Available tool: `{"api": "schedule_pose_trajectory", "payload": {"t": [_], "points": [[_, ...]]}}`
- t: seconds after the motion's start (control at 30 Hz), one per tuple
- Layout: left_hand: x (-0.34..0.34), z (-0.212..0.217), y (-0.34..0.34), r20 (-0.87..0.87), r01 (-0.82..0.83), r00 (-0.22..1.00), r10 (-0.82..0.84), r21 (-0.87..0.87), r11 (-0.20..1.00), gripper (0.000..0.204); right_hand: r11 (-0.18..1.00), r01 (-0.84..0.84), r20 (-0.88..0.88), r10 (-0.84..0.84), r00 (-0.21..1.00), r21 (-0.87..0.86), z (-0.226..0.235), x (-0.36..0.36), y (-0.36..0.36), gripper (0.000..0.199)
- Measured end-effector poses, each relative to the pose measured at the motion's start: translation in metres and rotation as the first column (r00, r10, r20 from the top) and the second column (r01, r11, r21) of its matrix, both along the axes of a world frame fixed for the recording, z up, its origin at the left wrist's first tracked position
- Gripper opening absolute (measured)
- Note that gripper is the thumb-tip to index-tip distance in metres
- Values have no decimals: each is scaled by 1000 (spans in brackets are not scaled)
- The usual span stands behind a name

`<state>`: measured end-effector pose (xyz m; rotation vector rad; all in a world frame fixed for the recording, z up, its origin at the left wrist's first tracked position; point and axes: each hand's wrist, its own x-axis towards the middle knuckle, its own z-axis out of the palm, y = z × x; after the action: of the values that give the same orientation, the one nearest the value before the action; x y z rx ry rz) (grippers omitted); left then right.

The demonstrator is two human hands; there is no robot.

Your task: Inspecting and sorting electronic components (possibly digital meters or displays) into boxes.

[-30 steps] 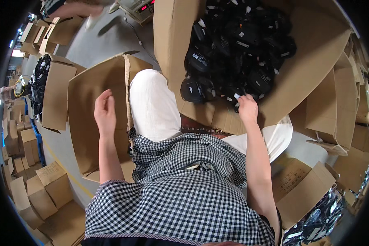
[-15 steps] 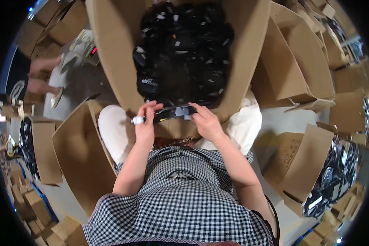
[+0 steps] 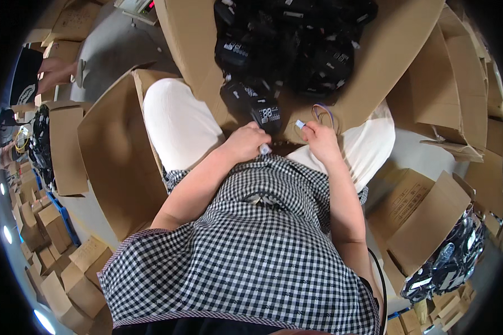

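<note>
**Two hands on a black display unit and its wire, above a full carton**

Just above the middle of the frame, the left hand (image 3: 245,144) is closed around a black electronic unit with a small lit display (image 3: 261,111); the display end sticks up out of the fist toward the upper edge. A small white tip shows at the underside of that fist. Just to the right of it, the right hand (image 3: 320,140) has its fingers pinched together on a small white connector (image 3: 300,124), with a thin looped wire (image 3: 323,113) arching up from the fingers. The two hands are near each other but not touching.

Both are held over the person's lap, in front of a checked shirt (image 3: 246,251) and white trousers (image 3: 176,123). Directly above them, filling the top centre of the frame, a large open cardboard carton (image 3: 195,50) holds a heap of similar black units (image 3: 302,44).

At centre left an open, flat cardboard box (image 3: 114,156) lies beside the person's knee. At lower right another carton (image 3: 425,223) stands next to a bundle of shiny wrapped dark parts (image 3: 447,262). Small cardboard boxes (image 3: 61,262) are stacked at lower left.
</note>
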<state>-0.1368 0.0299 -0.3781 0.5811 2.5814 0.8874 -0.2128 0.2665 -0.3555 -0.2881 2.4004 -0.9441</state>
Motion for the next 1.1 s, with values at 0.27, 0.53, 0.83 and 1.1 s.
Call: {"api": "schedule_pose_trajectory", "payload": {"t": [0.27,0.53,0.83,1.1], "points": [[-1,11,13,51,-183,981,188,-80,980,26,980,-189,-34,187,982,-65,31,34,-20,19],[1,23,17,82,-76,991,107,-314,946,28,894,-417,-104,436,894,165,40,40,-38,20],[7,17,15,136,75,990,-33,-320,944,21,897,-440,162,429,889,39,20,33,-40,25],[-2,29,19,213,69,977,9,-354,933,18,952,148,42,-165,985,269,-12,-89,8,33]]}}
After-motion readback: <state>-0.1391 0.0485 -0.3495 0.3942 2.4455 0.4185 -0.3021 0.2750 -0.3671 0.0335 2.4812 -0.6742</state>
